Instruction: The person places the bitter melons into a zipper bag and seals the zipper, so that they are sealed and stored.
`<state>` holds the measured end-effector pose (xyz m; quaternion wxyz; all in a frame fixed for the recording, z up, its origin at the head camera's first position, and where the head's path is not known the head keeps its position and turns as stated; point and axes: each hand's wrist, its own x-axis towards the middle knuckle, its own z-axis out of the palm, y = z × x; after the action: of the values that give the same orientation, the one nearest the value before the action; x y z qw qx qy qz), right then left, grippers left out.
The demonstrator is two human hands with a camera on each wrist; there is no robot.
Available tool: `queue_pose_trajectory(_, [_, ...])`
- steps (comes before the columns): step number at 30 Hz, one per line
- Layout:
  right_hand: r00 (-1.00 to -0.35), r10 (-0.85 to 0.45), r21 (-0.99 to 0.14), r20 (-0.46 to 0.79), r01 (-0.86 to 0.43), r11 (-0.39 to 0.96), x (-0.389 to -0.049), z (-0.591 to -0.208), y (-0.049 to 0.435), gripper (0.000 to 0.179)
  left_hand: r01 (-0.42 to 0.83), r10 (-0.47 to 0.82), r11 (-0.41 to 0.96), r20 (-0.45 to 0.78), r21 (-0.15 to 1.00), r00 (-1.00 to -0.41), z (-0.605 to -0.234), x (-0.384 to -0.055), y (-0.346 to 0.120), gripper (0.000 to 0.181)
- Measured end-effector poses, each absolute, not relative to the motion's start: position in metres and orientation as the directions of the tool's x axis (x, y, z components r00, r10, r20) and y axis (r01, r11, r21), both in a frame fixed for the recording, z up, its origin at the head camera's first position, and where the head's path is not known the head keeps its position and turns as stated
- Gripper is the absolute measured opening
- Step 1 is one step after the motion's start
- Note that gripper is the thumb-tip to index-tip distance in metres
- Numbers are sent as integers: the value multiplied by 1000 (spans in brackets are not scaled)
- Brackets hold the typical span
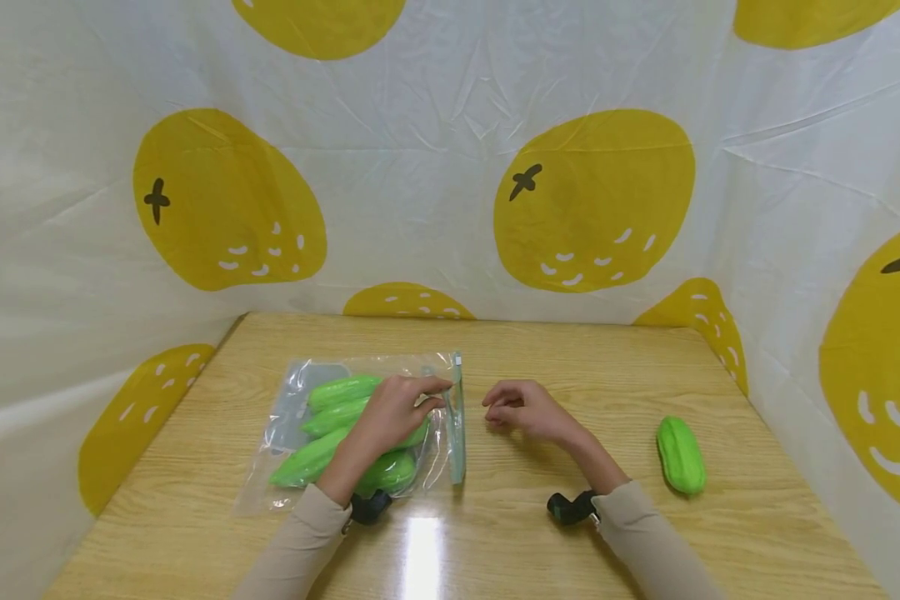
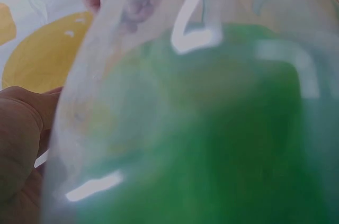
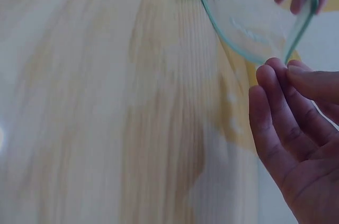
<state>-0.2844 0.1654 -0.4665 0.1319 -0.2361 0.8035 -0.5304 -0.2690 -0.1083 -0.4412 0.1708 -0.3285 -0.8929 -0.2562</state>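
Now our zip bag (image 1: 438, 454) of green gourds (image 1: 313, 460) lies left on the wooden table (image 1: 510, 550), its rim (image 1: 457, 450) pinched in our left hand (image 1: 399, 408). Near it, our right hand (image 1: 531, 410) curls loosely, holding nothing; another gourd (image 1: 681, 456) lies farther right.

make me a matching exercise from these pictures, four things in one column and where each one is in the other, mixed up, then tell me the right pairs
Things
1. left hand
2. right hand
3. lone green vegetable
4. patterned cloth

Places
A. near the right side of the table
B. hanging behind the table
C. apart from the clear bag, holding nothing
D. at the clear bag's open mouth

Right pairs
1-D
2-C
3-A
4-B
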Motion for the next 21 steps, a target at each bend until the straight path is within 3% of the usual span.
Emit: queue_pose_trajectory(21, [-904, -424, -803, 58, -294, 518, -273, -437, 254, 21, 675, 494, 649, 480, 350, -724, -444, -269, -107, 25])
